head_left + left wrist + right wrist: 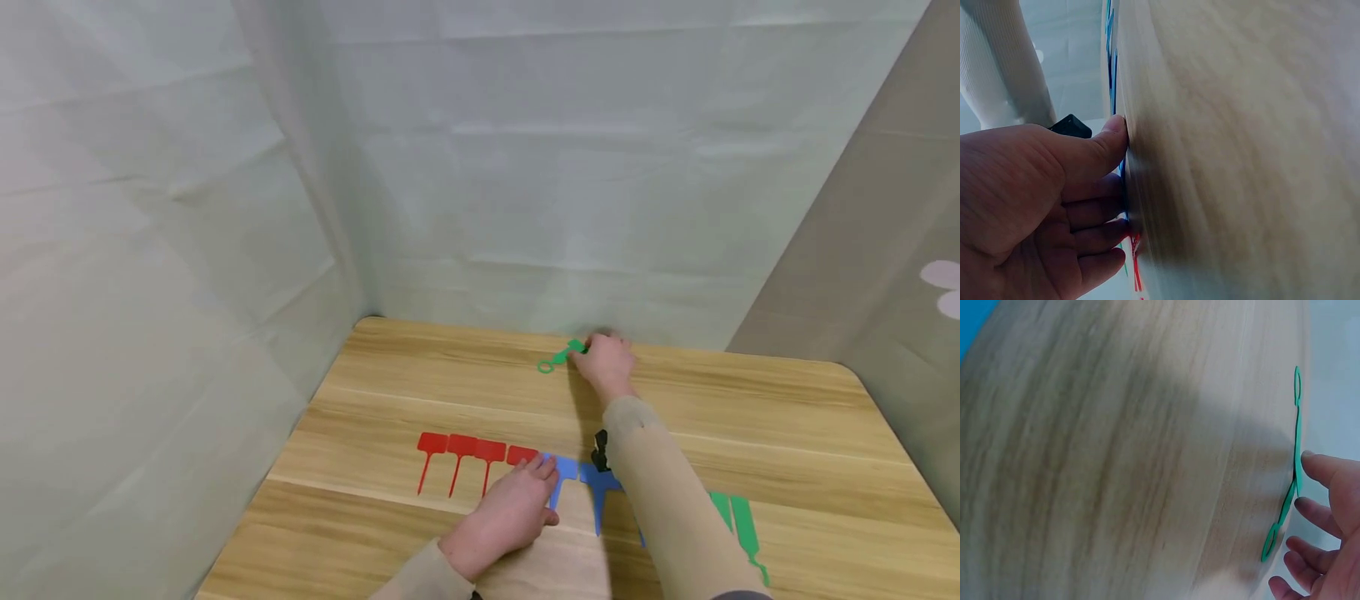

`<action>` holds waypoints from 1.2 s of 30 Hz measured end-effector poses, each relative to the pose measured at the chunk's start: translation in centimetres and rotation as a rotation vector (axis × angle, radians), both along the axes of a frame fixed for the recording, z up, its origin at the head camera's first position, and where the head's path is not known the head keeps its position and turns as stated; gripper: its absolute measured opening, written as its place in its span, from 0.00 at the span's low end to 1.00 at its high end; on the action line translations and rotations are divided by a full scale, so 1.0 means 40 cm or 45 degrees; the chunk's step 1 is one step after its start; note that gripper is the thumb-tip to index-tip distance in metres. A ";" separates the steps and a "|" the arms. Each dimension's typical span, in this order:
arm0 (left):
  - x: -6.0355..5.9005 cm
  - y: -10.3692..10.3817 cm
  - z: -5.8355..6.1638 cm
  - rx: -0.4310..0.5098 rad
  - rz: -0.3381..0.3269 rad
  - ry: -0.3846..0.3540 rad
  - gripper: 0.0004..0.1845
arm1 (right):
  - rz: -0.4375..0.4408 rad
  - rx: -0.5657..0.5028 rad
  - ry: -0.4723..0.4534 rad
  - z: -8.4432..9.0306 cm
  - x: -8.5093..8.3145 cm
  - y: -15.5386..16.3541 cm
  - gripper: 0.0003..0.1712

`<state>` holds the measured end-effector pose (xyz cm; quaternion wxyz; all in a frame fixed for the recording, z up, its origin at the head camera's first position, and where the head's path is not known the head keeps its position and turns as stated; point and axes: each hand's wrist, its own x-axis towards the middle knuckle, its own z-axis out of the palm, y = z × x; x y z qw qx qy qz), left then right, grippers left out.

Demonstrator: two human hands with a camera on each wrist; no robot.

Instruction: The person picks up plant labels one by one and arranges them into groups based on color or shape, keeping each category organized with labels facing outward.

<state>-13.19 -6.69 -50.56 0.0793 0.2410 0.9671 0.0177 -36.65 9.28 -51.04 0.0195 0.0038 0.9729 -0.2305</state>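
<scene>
My left hand (517, 508) lies low over the row, its fingers nearly straight and fingertips on a red T-shaped plant label (522, 455) and the blue T-shaped plant label (562, 468) beside it. The thumb touches the wood in the left wrist view. Far back on the table, my right hand (606, 362) reaches to green plastic tags (559, 358) with ring ends. In the right wrist view, its spread thumb and index fingertips are right at the green tags (1298, 437), which lie end over end on the wood. Part of them is hidden behind the hand in the head view.
More red labels (432, 443) line up at left, and another blue label (600, 487) lies right of my left hand. Green tags (745, 525) lie at right, partly behind my right sleeve (675, 500). A pale curtain (570, 208) hangs along the table's back edge.
</scene>
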 end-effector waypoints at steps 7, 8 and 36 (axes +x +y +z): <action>0.004 0.009 -0.004 -0.001 -0.004 -0.001 0.33 | -0.034 0.039 0.003 -0.010 0.001 0.005 0.27; 0.005 0.010 -0.004 0.000 -0.006 0.001 0.33 | -0.037 0.042 0.001 -0.011 0.002 0.006 0.27; -0.005 0.025 -0.007 -0.024 -0.011 -0.038 0.34 | -0.072 -0.013 0.075 -0.010 0.009 0.031 0.17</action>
